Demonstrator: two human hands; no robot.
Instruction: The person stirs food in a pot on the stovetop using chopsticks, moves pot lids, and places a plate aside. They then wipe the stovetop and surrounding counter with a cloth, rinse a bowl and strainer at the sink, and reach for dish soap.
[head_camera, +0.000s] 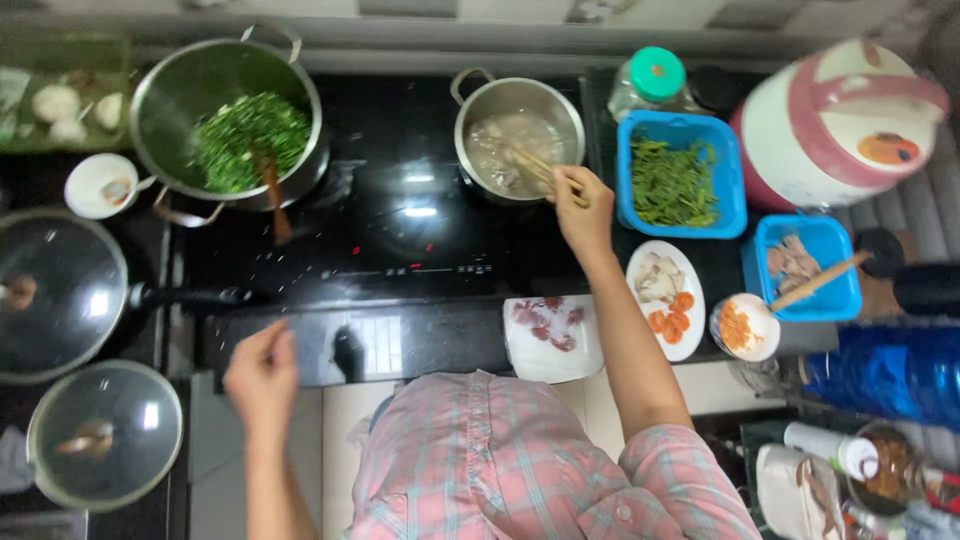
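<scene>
My right hand (581, 208) grips a pair of wooden chopsticks (535, 165) whose tips dip into a small steel pot (519, 136) of pale meat in broth on the black cooktop (390, 215). My left hand (262, 374) hovers with loosely curled fingers over the cooktop's front edge and holds nothing. A larger steel pot (228, 118) of chopped greens with a wooden spatula (272, 190) in it stands at the back left.
Right of the cooktop are a blue tub of greens (680, 172), a white plate of sliced vegetables (667, 298), a blue tub of meat (808, 266), a small bowl (745, 328) and a pink-and-white cooker (838, 122). A white plate of raw meat (548, 338) sits in front. Two glass lids (60, 290) lie left.
</scene>
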